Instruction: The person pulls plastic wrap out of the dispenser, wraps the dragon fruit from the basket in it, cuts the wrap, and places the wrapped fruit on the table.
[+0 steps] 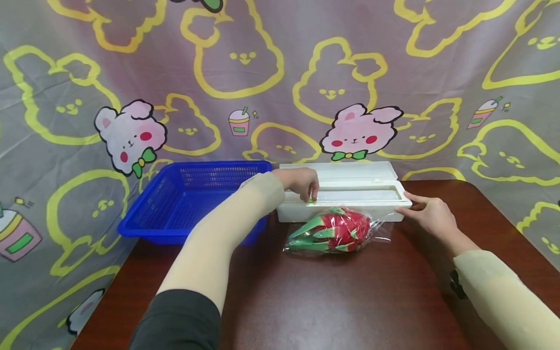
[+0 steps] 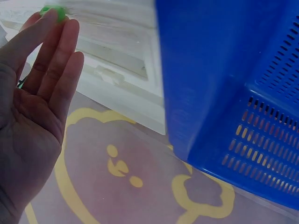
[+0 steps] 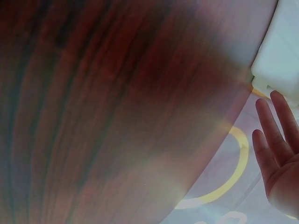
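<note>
A long white cling film box [image 1: 341, 211] lies on the table with its lid [image 1: 345, 171] raised at the back. My left hand [image 1: 303, 183] pinches a small green slider [image 2: 60, 14] on the box's front edge, near its left end; in the left wrist view the thumb and index finger meet on it. At the box's right end, my right hand [image 1: 430, 216] grips the corner between thumb and index finger; its other fingers extend straight in the right wrist view. Directly before the box lies a red and green dragon fruit [image 1: 345, 231], wrapped in clear film.
A blue perforated basket [image 1: 131, 227] stands left of the box, partly behind my left forearm. The brown wooden table [image 1: 332, 301] ends at a patterned curtain [image 1: 271, 58] behind the box and basket.
</note>
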Demonstrator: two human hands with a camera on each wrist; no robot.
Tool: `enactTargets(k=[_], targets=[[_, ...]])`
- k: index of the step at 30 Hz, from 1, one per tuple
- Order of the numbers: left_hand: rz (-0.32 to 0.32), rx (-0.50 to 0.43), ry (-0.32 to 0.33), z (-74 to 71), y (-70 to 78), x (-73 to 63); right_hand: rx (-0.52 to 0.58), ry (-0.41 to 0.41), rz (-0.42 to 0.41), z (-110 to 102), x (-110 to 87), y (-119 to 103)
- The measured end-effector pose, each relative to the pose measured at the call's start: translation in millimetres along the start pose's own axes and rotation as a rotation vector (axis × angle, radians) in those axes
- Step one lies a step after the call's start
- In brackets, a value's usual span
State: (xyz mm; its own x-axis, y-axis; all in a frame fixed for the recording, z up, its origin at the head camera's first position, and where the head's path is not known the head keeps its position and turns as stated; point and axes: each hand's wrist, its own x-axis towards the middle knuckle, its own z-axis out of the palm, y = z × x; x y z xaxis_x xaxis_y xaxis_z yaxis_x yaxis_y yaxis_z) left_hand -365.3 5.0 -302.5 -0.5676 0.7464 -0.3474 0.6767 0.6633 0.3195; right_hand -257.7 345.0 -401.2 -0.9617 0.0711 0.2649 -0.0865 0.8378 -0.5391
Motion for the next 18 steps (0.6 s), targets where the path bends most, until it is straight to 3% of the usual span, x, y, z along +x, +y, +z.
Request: enactTargets(k=[18], targets=[[0.009, 0.042, 0.003, -1.9, -4.7, -10.0, 0.0, -0.012, 0.003, 0.0, 1.1, 1.7]])
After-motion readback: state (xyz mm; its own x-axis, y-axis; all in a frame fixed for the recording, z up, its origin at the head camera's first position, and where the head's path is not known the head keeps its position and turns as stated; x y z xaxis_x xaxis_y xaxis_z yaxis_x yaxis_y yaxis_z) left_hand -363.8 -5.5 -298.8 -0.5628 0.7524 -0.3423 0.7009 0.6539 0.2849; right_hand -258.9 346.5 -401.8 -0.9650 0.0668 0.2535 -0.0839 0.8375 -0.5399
